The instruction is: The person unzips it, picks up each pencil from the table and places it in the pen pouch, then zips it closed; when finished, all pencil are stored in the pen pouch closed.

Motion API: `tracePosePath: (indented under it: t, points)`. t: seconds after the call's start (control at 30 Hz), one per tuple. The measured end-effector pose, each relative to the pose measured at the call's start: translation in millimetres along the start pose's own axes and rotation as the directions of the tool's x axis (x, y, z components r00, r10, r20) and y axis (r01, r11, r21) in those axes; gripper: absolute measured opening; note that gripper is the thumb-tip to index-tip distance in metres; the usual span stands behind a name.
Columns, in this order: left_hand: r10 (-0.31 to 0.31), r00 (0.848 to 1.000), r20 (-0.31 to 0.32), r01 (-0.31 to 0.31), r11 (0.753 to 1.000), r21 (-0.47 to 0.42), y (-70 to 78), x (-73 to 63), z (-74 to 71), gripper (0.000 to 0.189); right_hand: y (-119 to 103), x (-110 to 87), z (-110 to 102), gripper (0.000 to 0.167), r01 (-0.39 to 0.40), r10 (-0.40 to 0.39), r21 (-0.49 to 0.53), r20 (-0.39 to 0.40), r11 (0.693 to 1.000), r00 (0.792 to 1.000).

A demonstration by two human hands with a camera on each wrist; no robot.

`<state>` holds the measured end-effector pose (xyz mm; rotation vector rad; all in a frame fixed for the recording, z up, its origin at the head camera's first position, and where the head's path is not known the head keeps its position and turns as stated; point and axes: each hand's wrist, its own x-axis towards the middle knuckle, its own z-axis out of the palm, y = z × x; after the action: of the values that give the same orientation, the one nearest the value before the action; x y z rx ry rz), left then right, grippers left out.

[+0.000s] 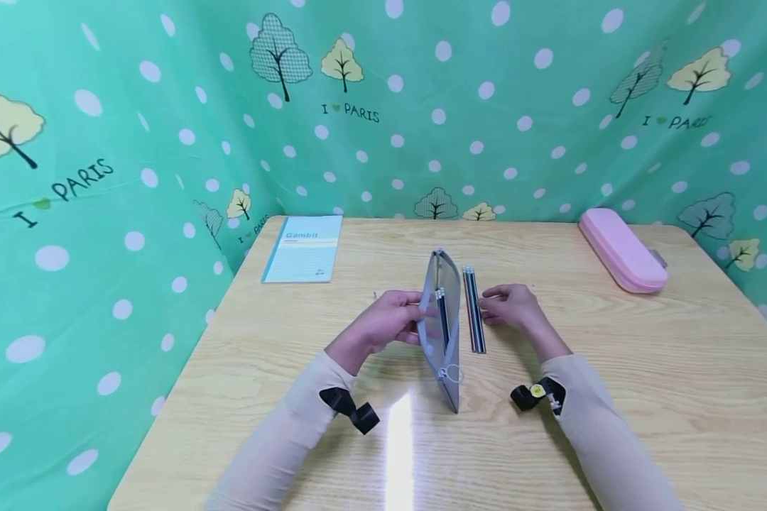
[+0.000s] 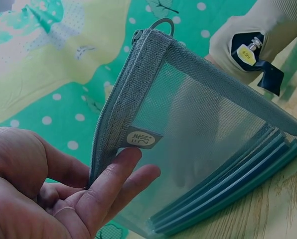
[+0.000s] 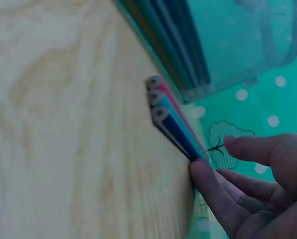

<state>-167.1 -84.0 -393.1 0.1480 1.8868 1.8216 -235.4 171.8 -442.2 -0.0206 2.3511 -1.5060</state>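
Note:
My left hand (image 1: 386, 323) grips a grey mesh zip pouch (image 2: 208, 94) by its zipped edge, holding it upright on the table with its mouth spread. Several dark pencils (image 2: 228, 186) lie along the bottom inside the pouch. Just right of it, three pencils (image 1: 474, 312) rest side by side on the table; the right wrist view shows pink, light blue and dark blue ones. Beside them is my right hand (image 1: 514, 306), palm side toward the pencils. One fingertip (image 3: 202, 172) touches the dark blue pencil, while the thumb stands apart from them.
A pale blue notebook (image 1: 303, 248) lies at the back left of the wooden table (image 1: 230, 397). Toward the back right sits a pink pencil case (image 1: 623, 250). Green dotted cloth (image 1: 415, 142) hangs behind the table and along its left side.

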Motion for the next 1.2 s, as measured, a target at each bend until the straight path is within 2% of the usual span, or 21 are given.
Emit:
tracePosePath:
  t: [0.27, 0.53, 0.77, 0.83, 0.9, 1.03, 1.1, 1.2]
  points:
    - [-0.012, 1.0, -0.007, 0.012, 1.0, 0.005, 0.0, 0.9, 0.1, 0.044, 0, 7.6, 8, 0.038, -0.007, -0.004, -0.141, -0.077, 0.99, 0.997]
    - [-0.011, 1.0, -0.012, 0.011, 1.0, 0.01, -0.2, 0.8, 0.9, 0.043, -3, 7.6, 15, 0.034, 0.043, -0.088, -0.336, -0.12, 0.941, 0.989]
    - [-0.015, 1.0, -0.01, 0.015, 1.0, -0.008, -1.4, 1.2, 1.0, 0.043, -6, 5.8, 16, 0.03, 0.048, -0.113, -0.409, -0.136, 0.911, 0.984]
    - [-0.015, 1.0, -0.009, 0.015, 1.0, -0.009, -1.3, 1.3, 1.3, 0.043, -5, 6.7, 13, 0.031, 0.046, -0.103, -0.391, -0.126, 0.919, 0.987]
    - [-0.018, 1.0, -0.009, 0.018, 1.0, -0.011, -0.9, 1.3, 1.8, 0.043, -3, 6.8, 9, 0.034, 0.034, -0.072, -0.336, -0.099, 0.941, 0.992]
    - [-0.019, 1.0, -0.007, 0.019, 1.0, -0.008, 0.1, 1.0, 3.1, 0.044, -3, 2.1, -4, 0.046, -0.015, 0.014, -0.093, -0.016, 0.996, 1.0]
    - [-0.019, 1.0, -0.01, 0.018, 1.0, -0.008, 0.0, 1.0, 3.1, 0.044, -6, -2.0, -9, 0.049, -0.03, 0.029, 0.037, 0.02, 0.999, 0.999]
    - [-0.018, 1.0, -0.014, 0.018, 1.0, -0.01, 0.3, 0.8, 2.4, 0.045, -11, -6.1, -15, 0.05, -0.025, 0.018, 0.16, 0.046, 0.987, 0.999]
